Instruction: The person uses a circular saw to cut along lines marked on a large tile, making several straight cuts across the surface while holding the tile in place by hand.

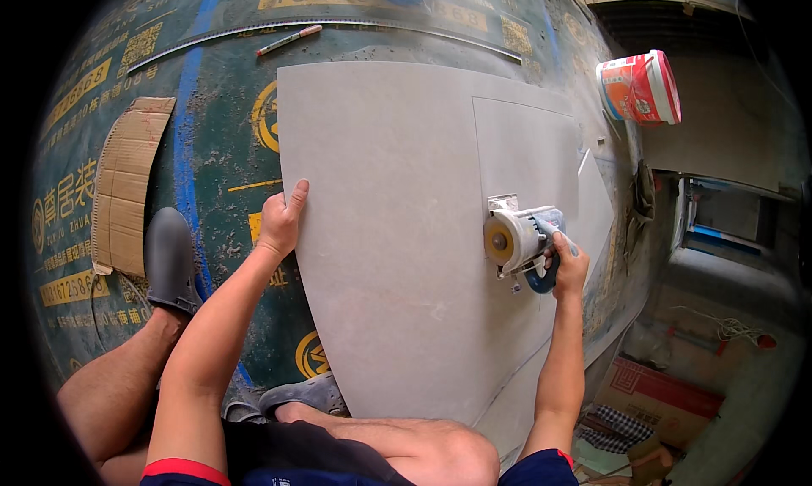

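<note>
A large light-grey tile (381, 232) lies flat in front of me, with thin dark lines marking a rectangle on its right part. My right hand (572, 264) is closed round the handle of a circular tile cutter (518, 239), whose round blade side faces left. The cutter's base rests on the tile along the left line of that rectangle. At the tile's left edge, my left hand (283, 221) grips the rim, thumb on the top face and fingers curled at the side, partly hidden.
Green printed floor sheeting (228, 139) with dust surrounds the tile. A cardboard piece (134, 186) lies left, by my shoe (172, 260). Beyond the tile are a marker pen (289, 40) and a long metal straightedge (338, 22). A red-and-white bucket (639, 88) stands far right.
</note>
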The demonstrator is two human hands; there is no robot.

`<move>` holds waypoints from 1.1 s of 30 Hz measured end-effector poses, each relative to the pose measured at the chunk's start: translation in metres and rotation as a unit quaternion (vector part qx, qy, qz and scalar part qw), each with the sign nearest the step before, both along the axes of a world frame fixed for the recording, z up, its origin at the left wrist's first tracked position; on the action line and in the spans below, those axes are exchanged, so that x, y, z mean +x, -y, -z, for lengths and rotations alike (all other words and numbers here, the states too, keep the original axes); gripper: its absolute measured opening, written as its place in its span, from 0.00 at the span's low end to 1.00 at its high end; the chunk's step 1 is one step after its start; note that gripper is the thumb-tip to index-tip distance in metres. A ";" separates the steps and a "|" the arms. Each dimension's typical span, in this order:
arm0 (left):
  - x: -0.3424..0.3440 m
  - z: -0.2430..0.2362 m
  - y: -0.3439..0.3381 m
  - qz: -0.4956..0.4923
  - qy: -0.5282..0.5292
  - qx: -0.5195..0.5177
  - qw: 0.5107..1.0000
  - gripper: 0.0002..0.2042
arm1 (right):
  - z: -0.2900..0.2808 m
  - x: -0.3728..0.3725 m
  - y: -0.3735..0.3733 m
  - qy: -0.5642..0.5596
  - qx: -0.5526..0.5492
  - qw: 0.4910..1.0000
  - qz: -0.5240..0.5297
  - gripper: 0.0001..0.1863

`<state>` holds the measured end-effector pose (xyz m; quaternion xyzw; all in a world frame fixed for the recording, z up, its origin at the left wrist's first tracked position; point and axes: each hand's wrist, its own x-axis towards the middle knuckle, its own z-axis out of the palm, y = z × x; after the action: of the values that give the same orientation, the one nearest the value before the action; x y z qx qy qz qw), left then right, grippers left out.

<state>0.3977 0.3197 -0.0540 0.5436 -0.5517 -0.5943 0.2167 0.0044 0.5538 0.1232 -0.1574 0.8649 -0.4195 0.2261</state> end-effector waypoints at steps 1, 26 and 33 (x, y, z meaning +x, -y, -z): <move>0.001 0.000 0.000 0.003 0.005 -0.002 1.000 0.36 | 0.000 0.000 -0.001 0.001 -0.001 1.000 -0.012 0.16; 0.000 0.004 0.001 0.010 0.003 0.007 1.000 0.36 | 0.009 0.001 -0.015 0.021 -0.024 0.999 0.001 0.17; 0.001 -0.003 0.000 0.012 0.007 -0.006 1.000 0.36 | 0.010 0.005 -0.016 0.022 -0.032 0.999 0.008 0.16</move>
<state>0.3983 0.3194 -0.0511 0.5401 -0.5632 -0.5895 0.2088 0.0091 0.5696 0.1128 -0.1479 0.8473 -0.4520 0.2364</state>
